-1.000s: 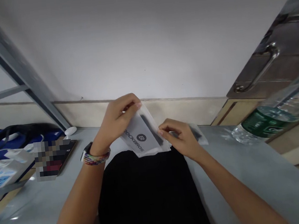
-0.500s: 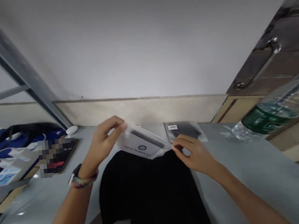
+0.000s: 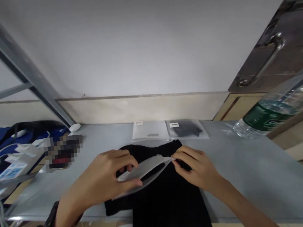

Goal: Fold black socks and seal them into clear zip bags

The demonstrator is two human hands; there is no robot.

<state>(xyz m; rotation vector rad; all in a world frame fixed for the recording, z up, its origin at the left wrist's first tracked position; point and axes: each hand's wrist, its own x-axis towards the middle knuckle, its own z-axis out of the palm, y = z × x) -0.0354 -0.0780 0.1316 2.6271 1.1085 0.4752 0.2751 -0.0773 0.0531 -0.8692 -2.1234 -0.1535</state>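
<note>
A frosted plastic bag (image 3: 150, 165) is held tilted above a black garment (image 3: 168, 201), its mouth gaping toward me. My left hand (image 3: 111, 174) grips the bag's left part between thumb and fingers, with a small white label (image 3: 123, 176) showing among them. At the right end of the mouth, my right hand (image 3: 196, 166) pinches the corner between thumb and forefinger. The garment lies spread on the grey table (image 3: 243, 176), its lower edge hanging over the front. Part of it is hidden behind the bag and my left hand.
Two flat packets, one whitish (image 3: 150, 130) and one with dark contents (image 3: 187, 129), lie against the wall. A large water bottle (image 3: 269, 113) stands at the right. To the left are a phone (image 3: 63, 154), white power strips (image 3: 19, 162) with cables, and a metal frame post (image 3: 20, 65).
The bag has come down toward me, and its mouth now gapes. My left hand has shifted lower and round the bag's side. The whitish packet behind has come into view.
</note>
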